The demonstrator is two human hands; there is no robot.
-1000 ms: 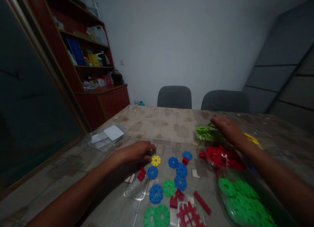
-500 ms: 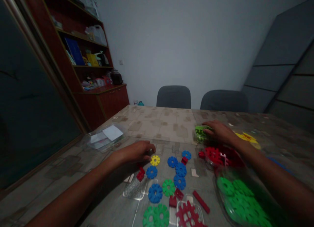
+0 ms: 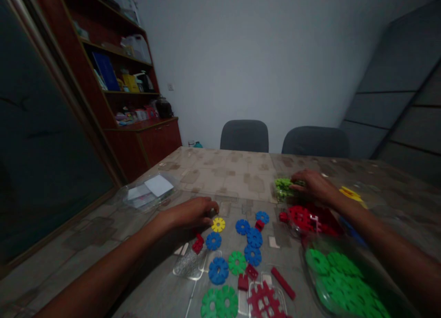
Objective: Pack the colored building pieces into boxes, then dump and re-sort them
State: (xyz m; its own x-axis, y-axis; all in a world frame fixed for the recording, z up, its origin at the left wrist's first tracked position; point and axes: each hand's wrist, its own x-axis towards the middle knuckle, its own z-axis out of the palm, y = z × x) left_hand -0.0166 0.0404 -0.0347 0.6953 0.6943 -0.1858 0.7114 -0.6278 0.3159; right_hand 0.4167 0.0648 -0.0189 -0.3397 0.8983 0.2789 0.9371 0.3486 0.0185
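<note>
My left hand (image 3: 197,212) rests on the table with its fingers loosely bent and apart. Its thumb tip is at the edge of a yellow slotted disc (image 3: 218,225); whether they touch I cannot tell. Below it lie a blue slotted disc (image 3: 213,241) and a small red block (image 3: 197,244). My right hand (image 3: 313,186) hovers at a clear tray of lime-green pieces (image 3: 283,187), thumb and fingers apart over its right side. Nothing shows between them. Nearer me, beneath the right forearm, stands a container of red pieces (image 3: 300,218).
A clear tub of green discs (image 3: 344,279) stands at the front right. Yellow pieces (image 3: 351,194) lie beyond the right forearm. Blue discs (image 3: 254,238), green discs (image 3: 225,301) and a red lattice piece (image 3: 264,301) lie mid-table. A plastic package with white paper (image 3: 158,186) is at left.
My right hand has shifted slightly right over the lime-green pieces, uncovering more of them. My left hand and the loose discs have stayed in place.
</note>
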